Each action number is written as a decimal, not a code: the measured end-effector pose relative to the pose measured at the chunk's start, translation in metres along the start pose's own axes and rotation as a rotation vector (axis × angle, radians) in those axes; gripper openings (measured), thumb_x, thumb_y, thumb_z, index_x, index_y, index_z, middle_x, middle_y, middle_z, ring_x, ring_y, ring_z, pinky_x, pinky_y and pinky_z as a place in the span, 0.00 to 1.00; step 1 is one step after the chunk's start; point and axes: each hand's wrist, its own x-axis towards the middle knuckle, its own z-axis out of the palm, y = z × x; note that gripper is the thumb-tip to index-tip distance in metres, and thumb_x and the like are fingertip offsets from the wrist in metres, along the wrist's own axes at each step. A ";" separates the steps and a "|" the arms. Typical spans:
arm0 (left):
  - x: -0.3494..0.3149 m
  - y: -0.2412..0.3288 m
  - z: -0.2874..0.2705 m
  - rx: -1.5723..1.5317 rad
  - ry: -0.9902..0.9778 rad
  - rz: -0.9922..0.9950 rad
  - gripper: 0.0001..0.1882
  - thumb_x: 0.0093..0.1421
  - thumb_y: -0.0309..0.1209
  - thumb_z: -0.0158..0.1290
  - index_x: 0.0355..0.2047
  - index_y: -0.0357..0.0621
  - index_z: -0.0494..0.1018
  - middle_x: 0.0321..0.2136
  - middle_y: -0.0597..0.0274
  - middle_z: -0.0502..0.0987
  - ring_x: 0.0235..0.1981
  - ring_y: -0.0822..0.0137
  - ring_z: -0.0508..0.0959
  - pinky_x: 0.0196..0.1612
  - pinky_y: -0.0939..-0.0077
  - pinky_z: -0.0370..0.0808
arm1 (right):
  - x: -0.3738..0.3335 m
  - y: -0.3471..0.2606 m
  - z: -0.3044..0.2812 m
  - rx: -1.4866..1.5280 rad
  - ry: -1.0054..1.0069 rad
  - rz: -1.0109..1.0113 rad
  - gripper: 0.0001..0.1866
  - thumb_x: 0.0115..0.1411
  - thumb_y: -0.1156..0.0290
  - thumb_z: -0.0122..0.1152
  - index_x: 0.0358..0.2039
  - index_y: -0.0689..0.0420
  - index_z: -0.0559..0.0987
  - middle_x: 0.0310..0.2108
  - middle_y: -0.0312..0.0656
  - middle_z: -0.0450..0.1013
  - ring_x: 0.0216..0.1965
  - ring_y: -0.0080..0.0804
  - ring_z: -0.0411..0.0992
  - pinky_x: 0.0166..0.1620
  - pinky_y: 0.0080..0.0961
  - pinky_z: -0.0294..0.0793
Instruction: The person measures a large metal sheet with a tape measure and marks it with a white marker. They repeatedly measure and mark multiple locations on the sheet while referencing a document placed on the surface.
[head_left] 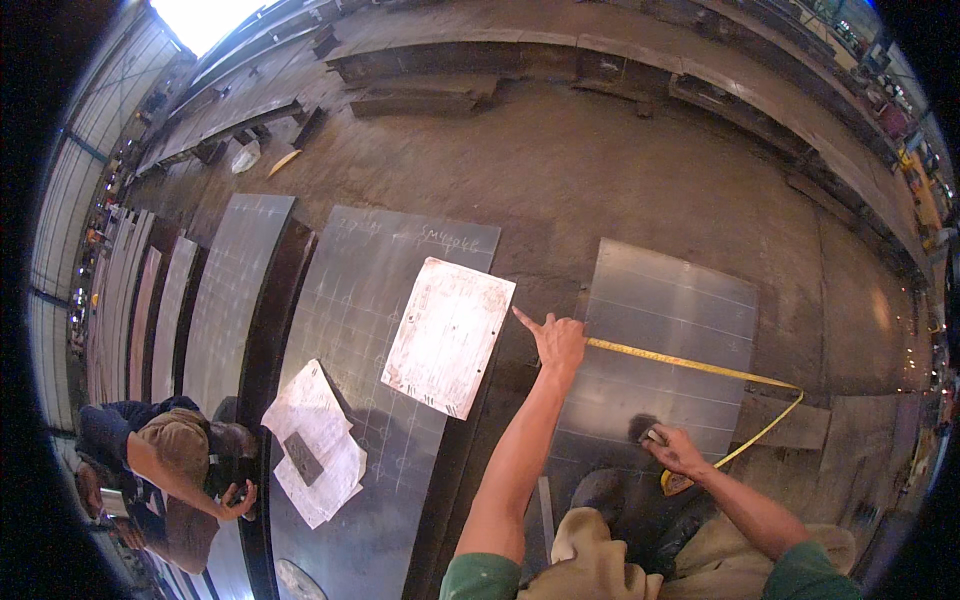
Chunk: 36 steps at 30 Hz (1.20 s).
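Across the grey plate (pixel 672 295), yellow tape (pixel 680 361) apparently in left hand (pixel 561 340)

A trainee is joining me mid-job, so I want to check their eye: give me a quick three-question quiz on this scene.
1. True or false: the yellow tape runs to its case without a bend.
2. What shape is the dark piece lying on the loose papers?
3. Which is nearest the person's left hand?
A) the loose papers
B) the flat pale sheet
C) the co-worker's hand

Key:
1. False; it bends sharply before the case.
2. Rectangular.
3. B
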 end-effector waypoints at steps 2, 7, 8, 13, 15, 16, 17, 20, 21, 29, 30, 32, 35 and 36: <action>-0.001 -0.002 0.003 0.010 0.032 0.019 0.04 0.55 0.36 0.61 0.27 0.55 0.84 0.29 0.71 0.82 0.46 0.61 0.78 0.63 0.13 0.32 | 0.001 -0.005 -0.003 -0.024 -0.015 0.010 0.14 0.62 0.61 0.62 0.39 0.59 0.76 0.30 0.54 0.75 0.28 0.52 0.73 0.34 0.43 0.71; -0.002 -0.004 0.011 0.022 0.049 0.053 0.04 0.55 0.37 0.60 0.28 0.58 0.84 0.29 0.71 0.82 0.46 0.62 0.78 0.63 0.14 0.34 | 0.000 0.006 0.003 -0.008 0.009 -0.019 0.13 0.63 0.61 0.61 0.40 0.58 0.76 0.31 0.52 0.75 0.30 0.51 0.74 0.35 0.42 0.72; -0.004 -0.005 0.011 0.029 0.036 0.061 0.05 0.56 0.39 0.60 0.29 0.59 0.84 0.30 0.71 0.82 0.46 0.63 0.78 0.63 0.14 0.34 | -0.002 0.003 0.003 0.013 0.014 -0.020 0.13 0.63 0.61 0.60 0.40 0.58 0.77 0.31 0.52 0.75 0.30 0.50 0.74 0.35 0.41 0.72; -0.005 -0.002 0.004 -0.004 0.040 0.060 0.06 0.54 0.38 0.62 0.32 0.59 0.84 0.31 0.71 0.82 0.47 0.62 0.77 0.64 0.16 0.37 | -0.006 0.011 0.009 0.036 0.016 0.004 0.13 0.64 0.62 0.60 0.42 0.58 0.77 0.32 0.49 0.77 0.30 0.43 0.75 0.35 0.36 0.73; -0.004 -0.003 0.008 0.006 0.038 0.051 0.07 0.54 0.39 0.62 0.33 0.59 0.85 0.32 0.71 0.82 0.48 0.62 0.77 0.64 0.17 0.39 | -0.006 0.004 0.006 0.085 0.012 0.014 0.13 0.64 0.63 0.59 0.42 0.58 0.77 0.32 0.47 0.77 0.31 0.37 0.75 0.34 0.34 0.74; -0.004 -0.003 0.010 0.009 0.040 0.048 0.07 0.54 0.39 0.62 0.34 0.59 0.85 0.32 0.72 0.82 0.48 0.62 0.77 0.64 0.17 0.40 | -0.007 0.004 0.005 0.114 0.019 0.001 0.13 0.65 0.63 0.59 0.43 0.58 0.77 0.32 0.46 0.78 0.32 0.34 0.76 0.34 0.32 0.74; -0.005 -0.004 0.012 0.012 0.042 0.045 0.07 0.54 0.39 0.62 0.34 0.60 0.85 0.33 0.72 0.82 0.49 0.62 0.76 0.64 0.18 0.40 | -0.008 0.003 0.004 0.144 0.025 -0.012 0.13 0.65 0.63 0.59 0.43 0.59 0.77 0.33 0.45 0.78 0.32 0.31 0.76 0.34 0.31 0.75; -0.003 -0.001 0.010 0.003 0.020 0.047 0.07 0.55 0.39 0.62 0.34 0.60 0.85 0.34 0.72 0.82 0.50 0.61 0.76 0.64 0.18 0.40 | -0.011 0.007 -0.002 0.111 0.018 0.017 0.13 0.65 0.64 0.59 0.43 0.60 0.77 0.32 0.43 0.78 0.32 0.26 0.75 0.33 0.28 0.76; -0.003 -0.001 0.009 -0.002 0.007 0.041 0.07 0.56 0.39 0.61 0.34 0.60 0.85 0.34 0.72 0.82 0.50 0.61 0.76 0.64 0.18 0.40 | -0.012 0.006 -0.003 0.141 0.034 0.011 0.13 0.65 0.63 0.59 0.43 0.60 0.77 0.32 0.43 0.77 0.31 0.26 0.75 0.33 0.28 0.76; -0.003 0.003 0.004 0.041 0.040 0.062 0.05 0.56 0.39 0.61 0.32 0.60 0.85 0.32 0.72 0.83 0.51 0.60 0.76 0.64 0.18 0.38 | -0.023 0.018 -0.008 0.267 0.079 0.056 0.14 0.66 0.62 0.58 0.42 0.60 0.77 0.33 0.42 0.78 0.32 0.28 0.76 0.35 0.28 0.78; -0.004 0.001 0.006 0.031 0.055 0.069 0.06 0.56 0.39 0.61 0.32 0.59 0.85 0.32 0.71 0.83 0.51 0.60 0.76 0.64 0.18 0.38 | -0.023 0.018 -0.009 0.256 0.097 0.033 0.14 0.66 0.61 0.59 0.42 0.59 0.78 0.33 0.43 0.78 0.33 0.30 0.76 0.36 0.29 0.77; -0.004 -0.001 0.008 0.019 0.063 0.072 0.06 0.55 0.39 0.61 0.31 0.58 0.85 0.32 0.71 0.83 0.51 0.59 0.76 0.64 0.18 0.37 | -0.023 0.020 -0.013 0.231 0.133 -0.014 0.14 0.65 0.61 0.59 0.42 0.59 0.78 0.34 0.45 0.79 0.35 0.33 0.77 0.38 0.31 0.77; -0.003 -0.001 0.009 0.024 0.046 0.074 0.06 0.55 0.40 0.61 0.31 0.57 0.85 0.32 0.70 0.83 0.51 0.59 0.76 0.64 0.18 0.37 | -0.017 0.036 -0.026 0.114 0.237 0.004 0.12 0.64 0.64 0.59 0.37 0.61 0.77 0.26 0.40 0.74 0.29 0.27 0.70 0.34 0.30 0.71; -0.003 -0.001 0.009 0.029 0.035 0.075 0.06 0.55 0.40 0.61 0.31 0.57 0.85 0.32 0.69 0.83 0.51 0.59 0.76 0.64 0.18 0.36 | -0.016 0.048 -0.031 0.121 0.293 0.015 0.12 0.64 0.63 0.59 0.37 0.61 0.77 0.27 0.41 0.74 0.29 0.28 0.71 0.35 0.31 0.71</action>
